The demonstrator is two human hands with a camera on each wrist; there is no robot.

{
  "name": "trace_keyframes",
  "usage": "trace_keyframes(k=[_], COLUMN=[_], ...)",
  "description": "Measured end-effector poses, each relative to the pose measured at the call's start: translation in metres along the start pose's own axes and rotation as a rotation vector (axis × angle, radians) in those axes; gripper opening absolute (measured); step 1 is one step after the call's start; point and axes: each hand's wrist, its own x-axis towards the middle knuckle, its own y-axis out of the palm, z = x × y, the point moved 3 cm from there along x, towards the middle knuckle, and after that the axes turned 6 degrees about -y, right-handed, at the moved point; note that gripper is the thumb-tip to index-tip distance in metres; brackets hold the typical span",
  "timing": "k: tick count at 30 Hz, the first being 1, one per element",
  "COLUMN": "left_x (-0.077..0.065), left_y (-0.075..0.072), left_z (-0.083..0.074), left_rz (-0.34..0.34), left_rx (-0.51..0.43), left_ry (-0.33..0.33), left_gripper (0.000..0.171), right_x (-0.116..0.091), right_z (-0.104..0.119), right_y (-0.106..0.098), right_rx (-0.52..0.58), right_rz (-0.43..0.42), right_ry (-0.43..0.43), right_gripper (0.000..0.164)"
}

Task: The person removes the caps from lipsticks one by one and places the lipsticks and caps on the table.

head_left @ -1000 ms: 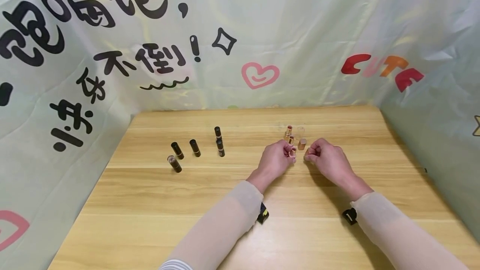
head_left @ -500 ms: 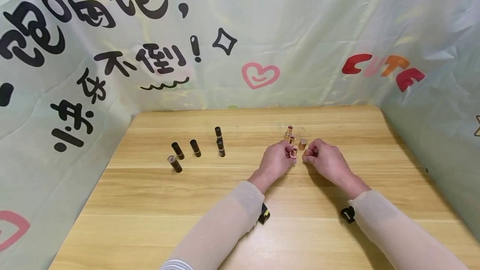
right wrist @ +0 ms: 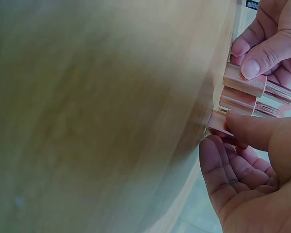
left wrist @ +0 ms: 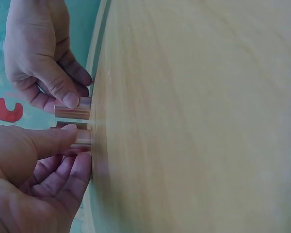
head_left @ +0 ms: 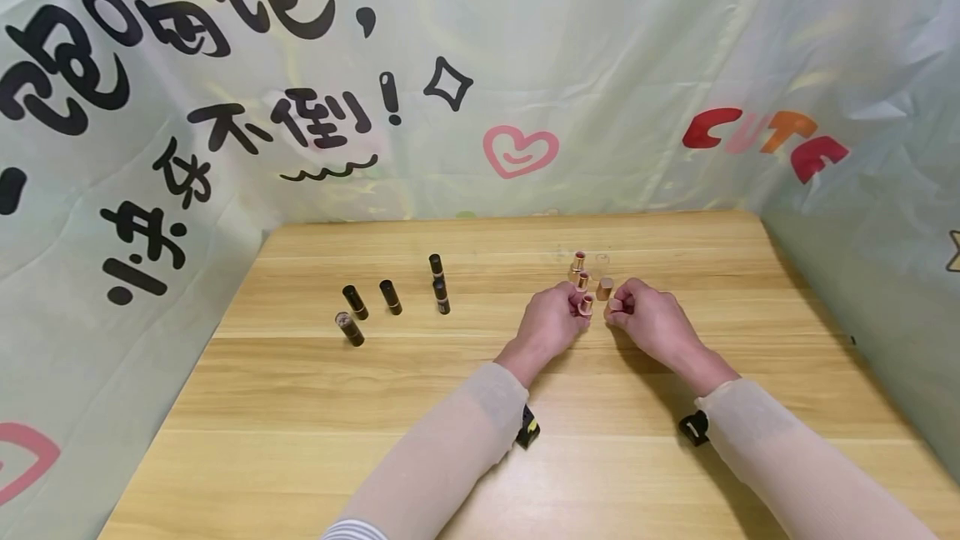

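Observation:
In the head view my left hand (head_left: 550,319) pinches an uncapped rose-gold lipstick tube (head_left: 587,305) that stands upright on the table. My right hand (head_left: 660,325) pinches a rose-gold lipstick cap (head_left: 614,307) between thumb and fingers, just right of that tube. The left wrist view has the cap (left wrist: 72,108) and the tube (left wrist: 82,140) side by side with a small gap. Behind the held tube stand two more uncapped lipsticks, one at the middle (head_left: 582,280) and one farther back (head_left: 578,262). A second rose-gold cap (head_left: 605,288) stands beyond the held one.
A clear cap (head_left: 602,262) stands near the back lipstick. To the left, several black lipstick tubes (head_left: 390,297) stand in a loose group, including one with a clear-looking top (head_left: 348,328). A printed cloth (head_left: 600,90) walls the table's (head_left: 375,440) back and sides.
My right hand has shifted slightly left, and the top of its cap now shows between the fingers. The left hand stays nearly still on its tube.

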Motion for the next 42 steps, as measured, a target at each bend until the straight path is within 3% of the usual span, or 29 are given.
trace_keyframes(k=[28, 35, 42], left_x=[-0.0004, -0.0010, -0.0066], left_y=[-0.0007, -0.0011, -0.0058], left_z=[-0.0001, -0.0014, -0.0001], left_rz=[0.003, 0.004, 0.062], left_rx=[0.031, 0.077, 0.053], left_ry=[-0.027, -0.023, -0.096], left_gripper=[0.021, 0.016, 0.022], right_x=[0.0007, -0.0003, -0.0019], right_z=[0.0025, 0.0037, 0.0039], right_y=[0.0012, 0.0009, -0.0006], right_rx=[0.000, 0.017, 0.028], right_rz=[0.021, 0.024, 0.019], right_ry=[0.008, 0.016, 0.034], right_gripper=[0.020, 0.022, 0.034])
